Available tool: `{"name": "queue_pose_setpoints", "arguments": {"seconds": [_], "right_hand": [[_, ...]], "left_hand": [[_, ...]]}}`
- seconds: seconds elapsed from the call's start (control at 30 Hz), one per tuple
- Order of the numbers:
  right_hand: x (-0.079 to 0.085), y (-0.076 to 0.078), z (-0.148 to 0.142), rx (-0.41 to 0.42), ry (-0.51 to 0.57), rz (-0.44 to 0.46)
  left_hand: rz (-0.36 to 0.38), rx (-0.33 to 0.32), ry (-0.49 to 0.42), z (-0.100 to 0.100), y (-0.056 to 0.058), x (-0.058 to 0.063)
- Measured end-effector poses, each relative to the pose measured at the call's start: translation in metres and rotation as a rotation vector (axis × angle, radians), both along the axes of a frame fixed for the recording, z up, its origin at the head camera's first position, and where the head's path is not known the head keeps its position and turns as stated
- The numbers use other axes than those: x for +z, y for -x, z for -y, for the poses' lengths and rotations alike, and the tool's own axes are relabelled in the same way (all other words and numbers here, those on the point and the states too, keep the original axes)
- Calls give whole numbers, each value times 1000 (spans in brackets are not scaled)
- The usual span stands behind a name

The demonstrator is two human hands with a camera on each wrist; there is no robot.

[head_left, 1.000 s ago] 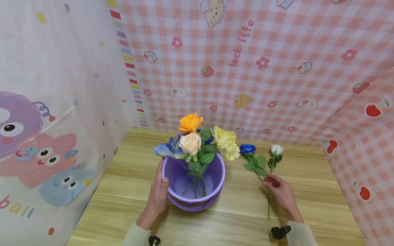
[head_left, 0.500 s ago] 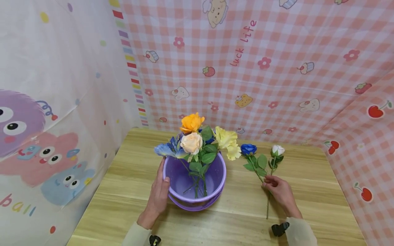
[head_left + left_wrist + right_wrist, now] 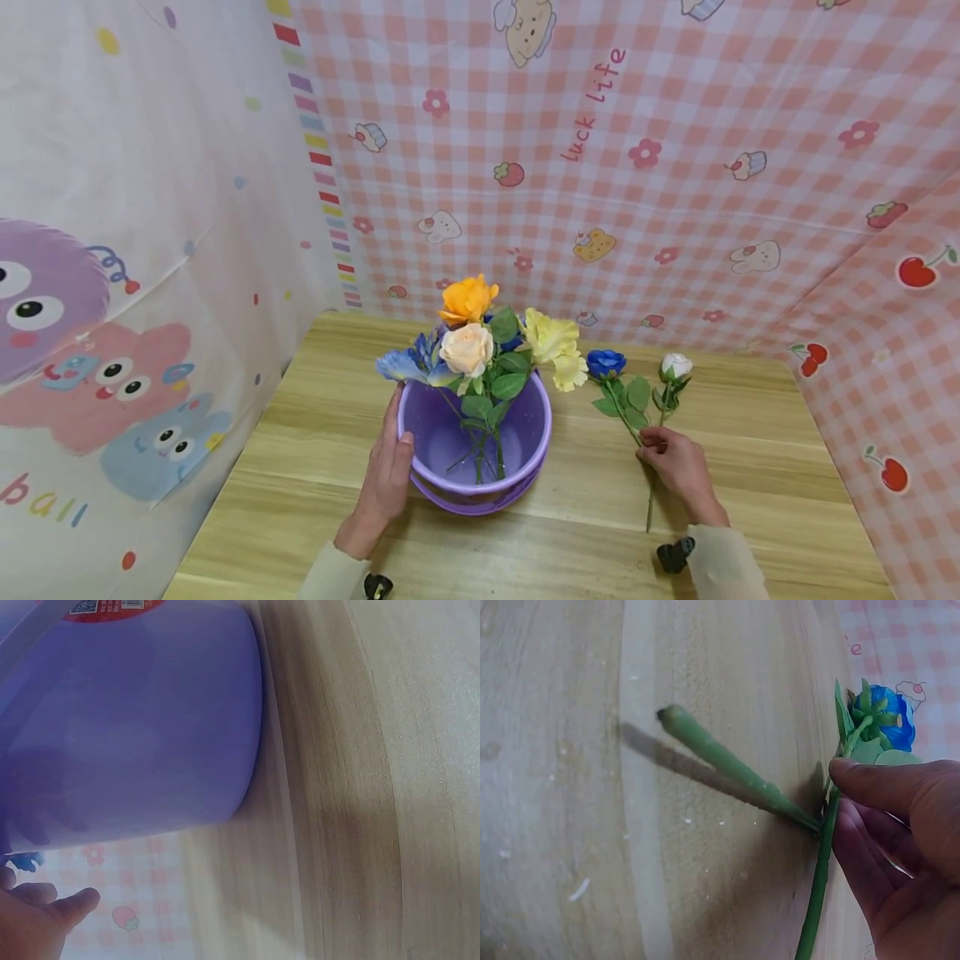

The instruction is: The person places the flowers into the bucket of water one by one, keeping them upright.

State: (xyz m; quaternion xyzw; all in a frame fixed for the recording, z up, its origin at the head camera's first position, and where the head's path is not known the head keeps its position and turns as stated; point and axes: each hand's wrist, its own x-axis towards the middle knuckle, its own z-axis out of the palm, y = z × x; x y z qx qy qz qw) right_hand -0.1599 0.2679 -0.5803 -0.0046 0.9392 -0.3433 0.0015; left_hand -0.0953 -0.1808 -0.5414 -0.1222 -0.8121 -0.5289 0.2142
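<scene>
A purple bucket (image 3: 475, 492) stands on the table holding several artificial flowers: an orange one (image 3: 468, 300), a peach rose (image 3: 467, 350), a yellow bloom (image 3: 553, 342) and blue petals (image 3: 412, 362). My left hand (image 3: 381, 475) rests along the bucket's left side, thumb at the rim, fingers stretched out. To the right, my right hand (image 3: 678, 467) pinches the green stem of a blue rose (image 3: 605, 363) between thumb and fingers. A second stem (image 3: 716, 754) crosses close behind the held one in the right wrist view. Beside the blue rose lies a white rose (image 3: 677, 367), its lower stem partly hidden by my hand.
The wooden table (image 3: 292, 450) carries everything. A pink checked cloth (image 3: 570, 200) hangs behind and at the right. At the left hangs a white cloth (image 3: 225, 133) with cartoon figures. Pale specks (image 3: 579, 889) lie on the wood under my right hand.
My right hand has shifted slightly left, still pinching the blue rose's stem, and the stem end below it has swung a little left. The left hand and bucket stay in place.
</scene>
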Motion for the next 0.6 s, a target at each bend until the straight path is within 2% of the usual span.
{"name": "queue_pose_setpoints", "arguments": {"seconds": [0.6], "right_hand": [[9, 7, 3, 26, -77, 93]], "left_hand": [[29, 9, 14, -1, -1, 3]]}}
